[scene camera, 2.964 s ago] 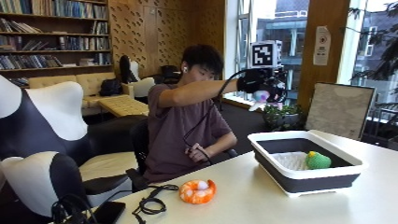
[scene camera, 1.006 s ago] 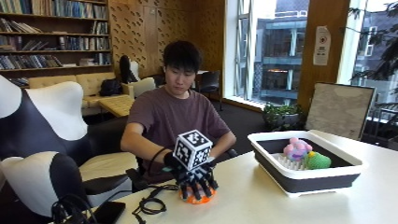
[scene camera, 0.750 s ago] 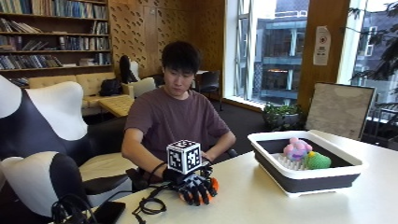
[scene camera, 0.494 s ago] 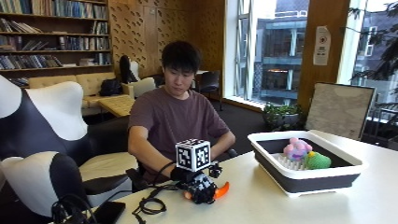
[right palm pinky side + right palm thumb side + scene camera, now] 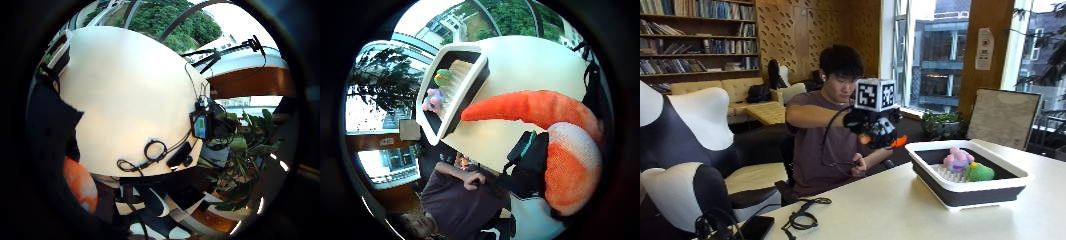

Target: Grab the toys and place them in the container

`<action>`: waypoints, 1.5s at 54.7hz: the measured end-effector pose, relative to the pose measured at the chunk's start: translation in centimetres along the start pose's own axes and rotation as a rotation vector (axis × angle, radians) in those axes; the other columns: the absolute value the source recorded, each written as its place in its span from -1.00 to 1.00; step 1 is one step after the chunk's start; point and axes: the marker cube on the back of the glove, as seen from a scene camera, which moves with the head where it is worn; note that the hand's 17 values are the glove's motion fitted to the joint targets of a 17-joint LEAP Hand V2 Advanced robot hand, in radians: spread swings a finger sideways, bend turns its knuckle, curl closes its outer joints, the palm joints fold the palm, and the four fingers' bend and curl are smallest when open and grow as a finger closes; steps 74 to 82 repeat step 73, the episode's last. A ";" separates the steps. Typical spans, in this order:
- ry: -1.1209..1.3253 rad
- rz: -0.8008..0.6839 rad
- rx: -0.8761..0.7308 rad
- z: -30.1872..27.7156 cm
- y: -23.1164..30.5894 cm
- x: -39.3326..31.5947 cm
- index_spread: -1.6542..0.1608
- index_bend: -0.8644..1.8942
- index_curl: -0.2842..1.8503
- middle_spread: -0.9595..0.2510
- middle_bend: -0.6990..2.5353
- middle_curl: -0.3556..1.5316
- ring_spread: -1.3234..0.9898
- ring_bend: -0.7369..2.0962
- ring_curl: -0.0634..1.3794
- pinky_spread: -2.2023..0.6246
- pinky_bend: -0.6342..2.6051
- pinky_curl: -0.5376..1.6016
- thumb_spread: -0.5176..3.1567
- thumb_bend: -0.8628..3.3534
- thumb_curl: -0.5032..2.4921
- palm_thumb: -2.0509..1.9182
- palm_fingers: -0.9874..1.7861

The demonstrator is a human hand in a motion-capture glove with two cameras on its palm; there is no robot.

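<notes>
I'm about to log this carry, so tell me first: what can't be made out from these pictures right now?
- Orange toy: in the outside view the gloved right hand covers most of it; its whole shape is hidden.
- Fingers on the toy: the thumb-side palm view shows the toy close up, but the contact itself is out of sight.
- Container: its near wall hides the floor under the pink toy and green toy.

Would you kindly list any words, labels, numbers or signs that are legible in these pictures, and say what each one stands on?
No text can be read anywhere.
Paper notice on the wooden pillar: it carries print, but too small to read.
Book spines on the shelves: too small and blurred to read.
Container, orange toy held by the gloved right hand, pink toy, green toy: no lettering visible.
</notes>
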 end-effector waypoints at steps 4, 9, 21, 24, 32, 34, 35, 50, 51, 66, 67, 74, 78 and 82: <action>0.040 -0.026 0.023 -3.4 -0.8 -2.9 0.50 0.12 -0.42 0.09 0.09 0.25 -0.18 0.47 0.13 0.28 0.08 0.01 -0.12 -0.55 -0.30 0.26 0.47; 0.103 -0.068 0.067 -6.1 -2.0 -6.4 0.49 0.13 -0.39 0.09 0.09 0.28 -0.18 0.48 0.14 0.28 0.09 0.02 -0.13 -0.56 -0.28 0.26 0.45; 0.132 -0.179 0.142 -8.9 -6.3 -16.1 0.49 0.15 -0.32 0.10 0.10 0.34 -0.18 0.51 0.14 0.28 0.11 0.04 -0.16 -0.57 -0.24 0.27 0.43; 0.112 -0.186 0.144 -8.9 -7.5 -17.9 0.48 0.15 -0.30 0.10 0.10 0.36 -0.18 0.52 0.14 0.28 0.11 0.04 -0.16 -0.58 -0.23 0.27 0.43; 0.016 -0.191 0.149 -7.7 -10.9 -21.4 0.48 0.14 -0.24 0.10 0.10 0.39 -0.17 0.53 0.13 0.28 0.12 0.05 -0.17 -0.59 -0.21 0.27 0.41; 0.011 -0.198 0.152 -7.1 -11.6 -22.1 0.48 0.13 -0.23 0.10 0.10 0.39 -0.17 0.53 0.13 0.28 0.12 0.05 -0.17 -0.59 -0.20 0.28 0.41; 0.004 -0.184 0.155 -6.7 -12.0 -22.3 0.48 0.13 -0.22 0.10 0.10 0.40 -0.17 0.54 0.13 0.28 0.12 0.05 -0.17 -0.59 -0.20 0.28 0.41; -0.029 -0.080 -0.130 1.7 -15.5 -23.0 0.53 -0.01 -0.12 0.10 0.03 0.36 -0.13 0.55 0.12 0.31 0.12 0.07 -0.11 -0.60 -0.25 0.12 0.22; -0.030 -0.085 -0.146 2.1 -15.5 -23.1 0.53 -0.12 -0.21 0.15 -0.16 0.25 -0.10 0.37 -0.03 0.38 0.09 0.01 -0.11 -0.67 -0.30 0.01 -0.29; -0.051 -0.156 -0.101 2.3 -15.1 -24.8 0.59 -0.26 -0.32 0.55 -0.47 -0.01 0.10 -0.08 -0.36 0.55 -0.05 -0.11 -0.10 -0.65 -0.46 -0.06 -0.44; -0.045 -0.157 -0.097 2.1 -15.1 -24.8 0.59 -0.26 -0.32 0.56 -0.47 -0.02 0.11 -0.09 -0.37 0.55 -0.06 -0.12 -0.10 -0.65 -0.47 -0.06 -0.44; 0.139 -0.235 -0.067 1.7 -15.1 -22.9 0.60 -0.27 -0.34 0.60 -0.48 -0.07 0.13 -0.13 -0.40 0.57 -0.10 -0.14 -0.09 -0.65 -0.51 -0.06 -0.41; 0.139 -0.235 -0.067 1.7 -15.1 -22.9 0.60 -0.27 -0.34 0.60 -0.48 -0.07 0.13 -0.13 -0.40 0.57 -0.10 -0.14 -0.09 -0.65 -0.51 -0.06 -0.41; 0.139 -0.235 -0.067 1.7 -15.1 -22.9 0.60 -0.27 -0.34 0.60 -0.48 -0.07 0.13 -0.13 -0.40 0.57 -0.10 -0.14 -0.09 -0.65 -0.51 -0.06 -0.41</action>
